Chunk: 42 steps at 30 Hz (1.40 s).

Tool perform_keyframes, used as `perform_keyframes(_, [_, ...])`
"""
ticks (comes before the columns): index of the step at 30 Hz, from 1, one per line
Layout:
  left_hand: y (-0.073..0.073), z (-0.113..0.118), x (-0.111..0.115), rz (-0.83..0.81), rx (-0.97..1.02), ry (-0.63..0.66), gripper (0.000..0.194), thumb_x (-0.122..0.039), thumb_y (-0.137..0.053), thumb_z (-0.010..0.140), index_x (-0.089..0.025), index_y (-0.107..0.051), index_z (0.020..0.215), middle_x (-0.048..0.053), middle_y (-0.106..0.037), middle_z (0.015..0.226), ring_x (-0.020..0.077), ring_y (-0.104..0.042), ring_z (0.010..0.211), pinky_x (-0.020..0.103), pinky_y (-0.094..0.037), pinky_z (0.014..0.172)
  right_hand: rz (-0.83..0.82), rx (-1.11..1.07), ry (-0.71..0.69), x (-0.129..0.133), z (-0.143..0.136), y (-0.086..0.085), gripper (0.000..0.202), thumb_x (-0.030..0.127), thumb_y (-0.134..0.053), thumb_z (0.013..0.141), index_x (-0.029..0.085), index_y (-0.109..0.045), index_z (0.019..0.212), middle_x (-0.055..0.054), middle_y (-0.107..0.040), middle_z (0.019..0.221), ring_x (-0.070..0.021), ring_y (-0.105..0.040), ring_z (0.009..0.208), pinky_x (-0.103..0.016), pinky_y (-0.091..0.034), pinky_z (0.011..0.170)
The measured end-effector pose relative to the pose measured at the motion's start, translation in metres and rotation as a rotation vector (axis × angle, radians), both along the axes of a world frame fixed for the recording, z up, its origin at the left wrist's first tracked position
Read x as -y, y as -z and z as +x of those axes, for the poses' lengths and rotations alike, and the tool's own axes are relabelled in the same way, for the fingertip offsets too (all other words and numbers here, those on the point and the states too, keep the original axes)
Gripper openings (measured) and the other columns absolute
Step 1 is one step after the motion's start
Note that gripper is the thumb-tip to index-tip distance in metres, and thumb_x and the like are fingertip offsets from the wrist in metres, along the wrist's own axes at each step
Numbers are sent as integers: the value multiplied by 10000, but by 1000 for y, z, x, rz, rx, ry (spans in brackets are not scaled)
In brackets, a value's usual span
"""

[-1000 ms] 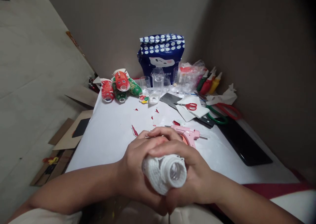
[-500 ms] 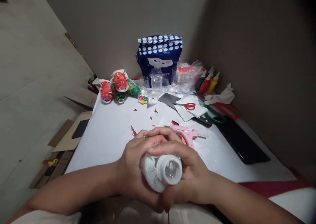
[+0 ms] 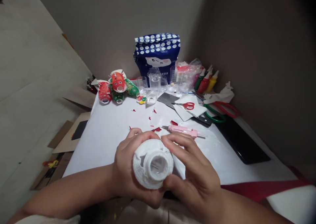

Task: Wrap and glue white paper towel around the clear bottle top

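Observation:
A small bottle wrapped in white cord (image 3: pixel 140 179) is held over the table's near edge, its open round mouth toward me; clear plastic shows inside the neck. My left hand (image 3: pixel 128 174) wraps round its left side and underside. On the right, my right hand (image 3: pixel 197 171) grips it between the fingertips near the top and the thumb by the neck. Just beyond my right hand lies a pink glue gun (image 3: pixel 181 130). Red scraps (image 3: pixel 174 123) are scattered on the white table (image 3: pixel 106 128).
Red and green fish figures (image 3: pixel 118 82) stand at the back left, a blue bag (image 3: pixel 158 51) behind. At the right are red scissors (image 3: pixel 189 105) on white paper, paint bottles (image 3: pixel 212 81), green-and-red-handled scissors (image 3: pixel 224 108) and a black tray (image 3: pixel 242 140). Cardboard (image 3: pixel 70 140) lies left of the table.
The bottle has turned so its mouth faces me more directly and has shifted slightly left. My right hand has loosened from around my left and spread its fingers along the bottle's right side.

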State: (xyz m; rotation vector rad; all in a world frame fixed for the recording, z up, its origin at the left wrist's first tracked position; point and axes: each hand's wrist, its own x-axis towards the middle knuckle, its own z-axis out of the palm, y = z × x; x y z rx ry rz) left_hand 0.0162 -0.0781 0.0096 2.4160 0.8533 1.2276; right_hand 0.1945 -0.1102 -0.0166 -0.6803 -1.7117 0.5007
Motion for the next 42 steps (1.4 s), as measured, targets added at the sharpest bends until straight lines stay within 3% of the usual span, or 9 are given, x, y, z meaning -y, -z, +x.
perform_keyframes(7, [5,-2,-2,29,41,13,677,-600,-685,640,-161,-531,1132,76,-668,835,230,-627,663,415,-490,659,95,74,25,-4,3,-5,420,329,-590,939,117,-549,1300,-133,-594,1174,-253,-561,1100,-481,-421,1007])
perform_keyframes(12, [6,-1,-3,57,61,13,696,-706,-649,670,-189,-535,1121,63,-668,818,238,-644,675,410,-483,638,119,130,21,-6,7,-12,376,332,-584,931,156,-570,1262,-114,-631,1160,-264,-574,1068,-489,-403,1007])
perform_keyframes(19, [12,-1,-1,-64,87,-35,578,-670,-684,640,-208,-582,972,63,-677,818,249,-644,675,442,-498,651,282,325,166,-6,12,-14,414,416,-619,890,160,-599,1215,-113,-716,1098,-322,-552,1067,-503,-329,993])
perform_keyframes(21, [11,-2,-3,28,106,-20,635,-684,-671,658,-199,-567,1054,67,-676,838,250,-647,688,442,-501,664,245,310,127,-6,12,-14,441,397,-644,874,151,-584,1235,-113,-698,1128,-312,-553,1087,-492,-338,1007])
perform_keyframes(26, [4,-5,-5,83,1,-22,793,-780,-609,665,-196,-506,1192,56,-648,834,219,-620,658,395,-498,620,75,167,-28,-9,8,-17,476,332,-630,895,161,-507,1322,-116,-613,1195,-252,-582,1088,-449,-411,997])
perform_keyframes(34, [13,-1,0,183,90,-96,792,-761,-633,652,-190,-528,1192,61,-660,863,247,-648,701,441,-527,679,180,296,-61,-15,13,-15,468,342,-602,901,189,-495,1330,-118,-581,1228,-284,-529,1136,-508,-366,1045])
perform_keyframes(38, [11,-6,-3,40,71,-75,855,-776,-689,584,-194,-526,1189,116,-674,998,328,-675,923,521,-538,863,-61,218,-105,-10,6,-13,656,393,-619,897,165,-320,1435,-132,-467,1372,-255,-441,1278,-396,-353,1104])
perform_keyframes(42, [5,-6,-3,68,67,-101,715,-576,-805,599,-193,-552,1147,130,-593,1125,387,-563,1176,592,-451,1027,-239,75,-115,-5,-5,-10,676,408,-729,800,206,-391,1349,-94,-481,1332,-233,-449,1270,-331,-350,1119])
